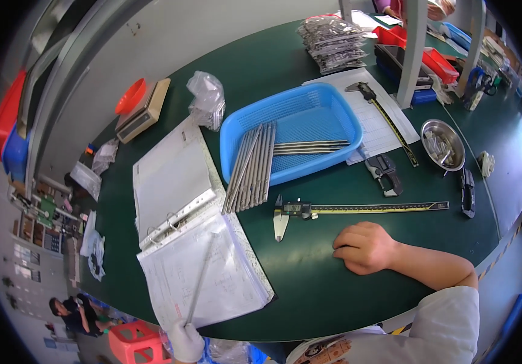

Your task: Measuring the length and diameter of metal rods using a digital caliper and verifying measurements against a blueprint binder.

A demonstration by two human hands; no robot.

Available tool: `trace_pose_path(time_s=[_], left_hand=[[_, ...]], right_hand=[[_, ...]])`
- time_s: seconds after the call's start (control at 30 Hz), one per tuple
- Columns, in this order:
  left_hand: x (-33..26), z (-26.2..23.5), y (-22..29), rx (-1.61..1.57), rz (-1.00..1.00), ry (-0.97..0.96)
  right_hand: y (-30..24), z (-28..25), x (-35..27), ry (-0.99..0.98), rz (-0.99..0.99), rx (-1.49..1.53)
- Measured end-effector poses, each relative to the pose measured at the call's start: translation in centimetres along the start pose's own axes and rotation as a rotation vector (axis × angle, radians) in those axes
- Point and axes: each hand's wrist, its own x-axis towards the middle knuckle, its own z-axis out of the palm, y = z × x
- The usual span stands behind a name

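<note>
In a white glove, my left hand (187, 343) grips the lower end of a slim metal rod (200, 282) at the table's near edge. The rod slants up over the open ring binder (173, 227) and its printed sheets. My bare right hand (364, 247) rests on the green table with its fingers curled in; nothing shows in it. Just beyond it lies a long digital caliper (382, 208). Behind the caliper, a blue plastic basket (333, 171) holds several similar metal rods (250, 164), some hanging over its near left rim.
A micrometer (384, 174), a second caliper (388, 118) on paper and a steel bowl (443, 130) of small clear pieces lie right of the basket. Stacked bagged parts (333, 45) stand at the back. A scale (144, 112) sits back left. Grey posts (412, 54) rise back right.
</note>
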Motion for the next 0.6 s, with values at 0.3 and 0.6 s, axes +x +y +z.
trace_pose_path(time_s=[0.3,0.6], left_hand=[[21.1,0.0,11.6,-0.241,0.154,0.051],[27.1,2.4,18.6,0.202,0.136,-0.474]], right_hand=[[0.0,0.4,-0.6,0.0,-0.005,0.08],[0.0,0.6,-1.0,-0.072,0.0,0.145]])
